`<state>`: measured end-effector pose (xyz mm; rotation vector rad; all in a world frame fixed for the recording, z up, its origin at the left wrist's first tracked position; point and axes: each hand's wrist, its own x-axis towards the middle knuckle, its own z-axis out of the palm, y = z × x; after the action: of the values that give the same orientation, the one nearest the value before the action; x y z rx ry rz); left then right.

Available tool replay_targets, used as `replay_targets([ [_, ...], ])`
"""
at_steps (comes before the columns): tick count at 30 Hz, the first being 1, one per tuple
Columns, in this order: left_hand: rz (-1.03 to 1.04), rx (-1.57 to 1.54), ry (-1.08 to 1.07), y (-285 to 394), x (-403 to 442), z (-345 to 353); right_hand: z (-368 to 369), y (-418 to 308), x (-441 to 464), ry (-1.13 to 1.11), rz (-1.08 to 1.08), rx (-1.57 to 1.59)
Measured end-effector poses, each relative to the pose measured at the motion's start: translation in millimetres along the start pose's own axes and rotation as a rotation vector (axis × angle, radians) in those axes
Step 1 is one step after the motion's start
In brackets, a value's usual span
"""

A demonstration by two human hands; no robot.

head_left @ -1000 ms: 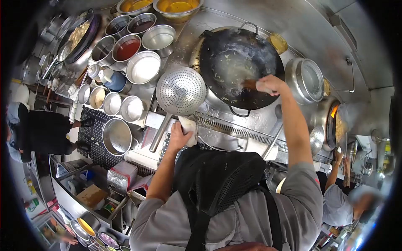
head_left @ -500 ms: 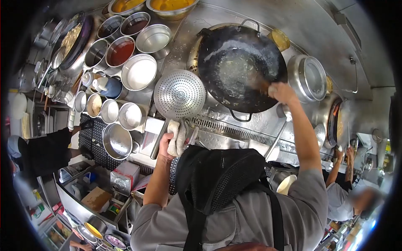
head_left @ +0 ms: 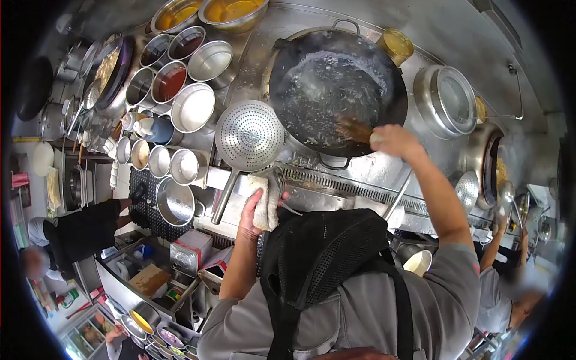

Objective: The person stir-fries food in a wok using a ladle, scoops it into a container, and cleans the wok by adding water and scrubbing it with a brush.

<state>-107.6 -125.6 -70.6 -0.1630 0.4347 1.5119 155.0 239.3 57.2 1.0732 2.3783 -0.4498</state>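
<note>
A black wok (head_left: 393, 114) with two loop handles holds water and small pale bits. Over its right part, my right hand (head_left: 397, 143) is closed on the end of a brown brush (head_left: 355, 129), whose other end is in the water. My left hand (head_left: 251, 216) is wrapped round a folded, stained white cloth (head_left: 265, 201), near the counter's front edge. Just behind that hand lies a large perforated strainer (head_left: 249, 135), its handle pointing towards me.
Metal pots with sauces and powders (head_left: 193, 108) stand left of the strainer. A lidded steel pot (head_left: 447, 101) is right of the wok. A long-handled ladle lies between. Co-workers stand at far left (head_left: 90, 231) and far right (head_left: 495, 294).
My right hand has swept the brush about in the wok, and the water now swirls. My left hand has raised the cloth and turned it upright. The view has shifted somewhat.
</note>
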Motion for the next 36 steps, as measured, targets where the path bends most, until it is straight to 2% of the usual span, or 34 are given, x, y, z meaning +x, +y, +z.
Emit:
replay_targets([
  [1, -0.117, -0.044, -0.049, -1.0, -0.9, -12.8, -4.3, 10.0, 17.5, 0.038, 0.003, -0.061],
  [2, -0.057, 0.144, 0.137, -6.9, -2.7, 16.4, -5.5, 19.1, 42.3, 0.073, 0.005, -0.12],
  [3, -0.06, 0.197, 0.166, -12.4, 2.5, 25.4, 8.1, 26.6, 83.2, 0.113, 0.15, 0.019],
  [6, -0.039, 0.413, 0.205, -32.0, 26.4, 40.7, 3.2, -26.5, 109.3, 0.205, 0.189, 0.123],
  [7, -0.071, 0.39, 0.19, -38.1, 36.5, 40.3, 8.7, -45.6, 110.0, 0.225, 0.197, 0.115],
  [11, -0.227, 0.346, 0.192, -56.5, 70.2, 76.3, 24.9, -79.5, 66.3, 0.155, 0.111, 0.157],
  [13, -0.265, 0.468, 0.242, -64.1, 90.8, 88.0, 31.2, -70.8, 34.8, 0.083, 0.031, 0.174],
  [15, -0.262, 0.473, 0.188, -75.8, 115.6, 80.9, 37.5, -41.7, 10.1, 0.05, -0.057, 0.18],
  [17, -0.014, 0.437, 0.264, -96.0, 140.9, 83.1, 40.3, 5.5, 3.4, 0.081, -0.142, 0.075],
  [19, 0.045, 0.375, 0.213, -105.5, 161.6, 53.6, -0.1, 22.6, 9.9, 0.014, -0.036, -0.112],
  [21, 0.166, 0.575, 0.272, -107.0, 163.7, 50.5, -9.9, 41.5, 63.5, 0.059, 0.177, -0.236],
  [23, 0.236, 0.589, 0.242, -104.1, 158.9, 58.1, -30.1, 21.1, 98.5, 0.242, 0.241, -0.116],
  [25, 0.272, 0.666, 0.28, -105.1, 159.0, 52.0, -32.8, -6.7, 137.3, 0.307, 0.248, -0.003],
  [27, 0.306, 0.735, 0.299, -102.1, 161.3, 47.4, -10.1, -27.7, 174.3, 0.366, 0.156, 0.171],
  [29, 0.252, 0.717, 0.268, -100.3, 155.1, 53.5, -5.5, -63.2, 171.9, 0.26, 0.153, 0.74],
  [33, 0.248, 0.662, 0.207, -102.5, 145.1, 56.5, 1.4, -96.5, 154.0, 0.249, 0.108, 0.908],
  [36, 0.198, 0.556, 0.224, -102.6, 142.2, 51.1, 11.7, -101.0, 125.6, 0.055, -0.132, 0.817],
])
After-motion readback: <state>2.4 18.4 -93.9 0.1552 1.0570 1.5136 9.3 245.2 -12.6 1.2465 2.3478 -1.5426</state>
